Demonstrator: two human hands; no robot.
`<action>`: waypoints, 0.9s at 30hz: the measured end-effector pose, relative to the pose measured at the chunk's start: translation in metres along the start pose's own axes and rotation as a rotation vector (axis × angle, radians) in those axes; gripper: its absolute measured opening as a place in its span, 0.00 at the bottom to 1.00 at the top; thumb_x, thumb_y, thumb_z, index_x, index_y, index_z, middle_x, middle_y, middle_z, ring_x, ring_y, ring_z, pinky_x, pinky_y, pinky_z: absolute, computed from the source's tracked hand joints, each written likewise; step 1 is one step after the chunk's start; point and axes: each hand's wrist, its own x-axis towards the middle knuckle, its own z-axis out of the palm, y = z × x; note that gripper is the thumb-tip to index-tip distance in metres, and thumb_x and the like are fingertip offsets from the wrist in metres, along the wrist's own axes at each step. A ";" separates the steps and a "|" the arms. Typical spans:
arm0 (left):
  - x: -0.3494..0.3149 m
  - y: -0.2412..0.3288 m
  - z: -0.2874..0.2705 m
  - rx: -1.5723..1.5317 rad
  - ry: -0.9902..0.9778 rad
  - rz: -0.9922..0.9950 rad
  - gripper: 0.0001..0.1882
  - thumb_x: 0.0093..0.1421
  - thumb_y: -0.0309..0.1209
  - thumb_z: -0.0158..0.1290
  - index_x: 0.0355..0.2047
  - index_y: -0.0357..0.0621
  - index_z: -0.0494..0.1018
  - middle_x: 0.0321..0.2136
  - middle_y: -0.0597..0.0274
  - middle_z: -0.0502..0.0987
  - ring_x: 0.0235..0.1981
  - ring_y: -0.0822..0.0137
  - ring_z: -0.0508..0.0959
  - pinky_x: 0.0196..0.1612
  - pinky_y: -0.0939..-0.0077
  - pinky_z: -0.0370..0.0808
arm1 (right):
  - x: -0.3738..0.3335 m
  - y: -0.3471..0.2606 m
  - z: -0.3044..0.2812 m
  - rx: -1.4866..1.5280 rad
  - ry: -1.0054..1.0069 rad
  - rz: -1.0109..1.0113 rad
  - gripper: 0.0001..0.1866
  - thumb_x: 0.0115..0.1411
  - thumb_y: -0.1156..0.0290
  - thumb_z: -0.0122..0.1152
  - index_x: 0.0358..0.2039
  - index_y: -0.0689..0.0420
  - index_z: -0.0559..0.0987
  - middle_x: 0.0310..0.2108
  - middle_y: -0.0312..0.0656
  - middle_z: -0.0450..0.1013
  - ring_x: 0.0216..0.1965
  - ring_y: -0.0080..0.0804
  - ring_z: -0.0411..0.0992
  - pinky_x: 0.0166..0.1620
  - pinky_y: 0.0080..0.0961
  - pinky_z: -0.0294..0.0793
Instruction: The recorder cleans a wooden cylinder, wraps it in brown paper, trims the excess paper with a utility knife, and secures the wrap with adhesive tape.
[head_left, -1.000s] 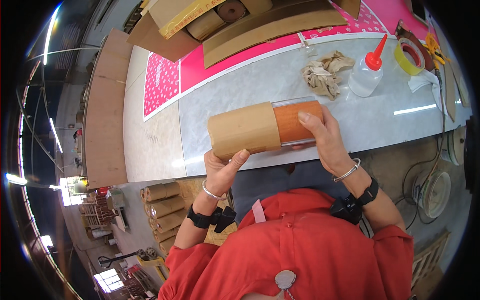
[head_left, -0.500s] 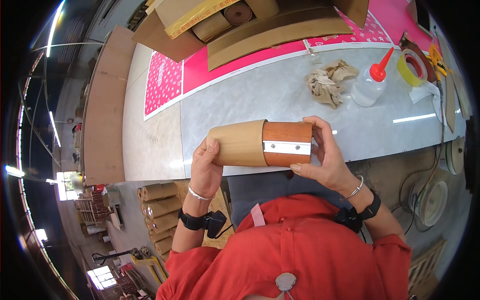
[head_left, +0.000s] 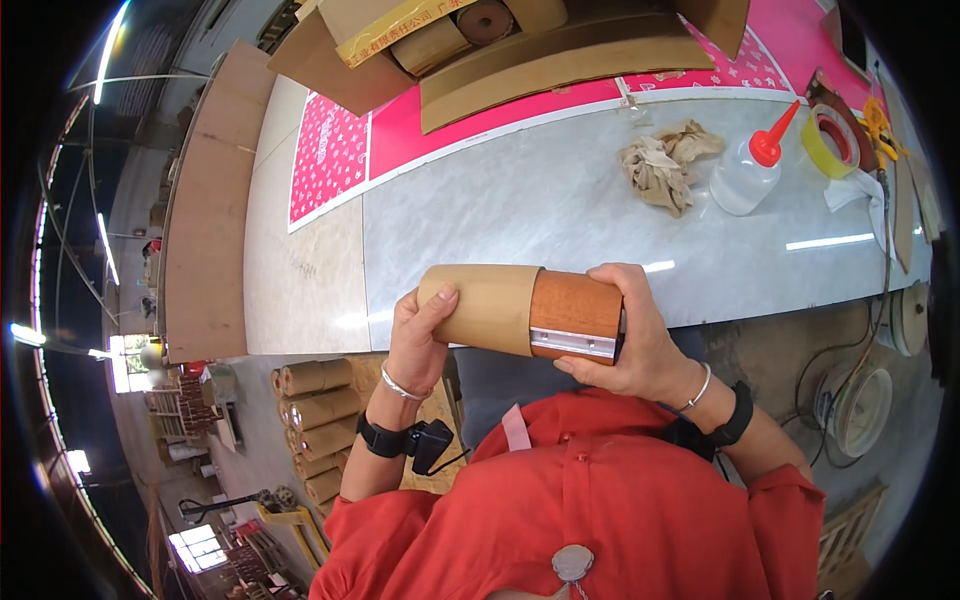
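Note:
Just over the table's front edge, a brown cardboard tube (head_left: 490,308) is sleeved around part of a reddish-brown cylinder (head_left: 578,302). Along the cylinder's near side runs a pale strip (head_left: 572,343) with small screws. My left hand (head_left: 418,340) is wrapped round the tube's left end, thumb on top. My right hand (head_left: 640,335) grips the cylinder's bare right end, fingers over the far side and thumb at the lower near edge. The right palm mostly hides that end, and the part of the cylinder inside the tube cannot be seen.
On the grey table (head_left: 480,215) lie a crumpled cloth (head_left: 660,165), a clear bottle (head_left: 745,180) with a red nozzle and tape rolls (head_left: 830,140). An open carton (head_left: 560,75) with brown rolls stands at the back. Paper-wrapped rolls (head_left: 325,405) are stacked below left.
The cylinder has turned, bringing its pale strip down toward me. Both hands and the tube sit a little lower, and my right hand wraps further over the cylinder's end.

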 end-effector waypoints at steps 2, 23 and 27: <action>0.002 0.002 0.005 -0.019 -0.024 0.073 0.14 0.61 0.35 0.54 0.41 0.37 0.74 0.36 0.61 0.78 0.37 0.72 0.77 0.43 0.76 0.73 | 0.002 -0.002 0.001 -0.026 0.021 -0.041 0.44 0.41 0.63 0.76 0.54 0.61 0.59 0.46 0.51 0.61 0.48 0.45 0.62 0.52 0.36 0.63; 0.026 -0.019 -0.020 -0.022 -0.237 0.152 0.20 0.59 0.36 0.57 0.48 0.36 0.72 0.43 0.62 0.77 0.47 0.70 0.73 0.51 0.73 0.67 | 0.015 -0.008 -0.034 -0.392 -0.109 -0.136 0.49 0.37 0.63 0.75 0.60 0.61 0.60 0.56 0.53 0.60 0.54 0.52 0.62 0.55 0.40 0.67; 0.018 -0.010 -0.016 0.053 -0.215 0.090 0.18 0.62 0.37 0.55 0.47 0.37 0.73 0.42 0.64 0.77 0.45 0.72 0.73 0.50 0.75 0.67 | 0.010 -0.003 -0.027 -0.329 -0.065 0.012 0.48 0.37 0.60 0.75 0.57 0.62 0.62 0.54 0.54 0.61 0.53 0.51 0.64 0.53 0.38 0.68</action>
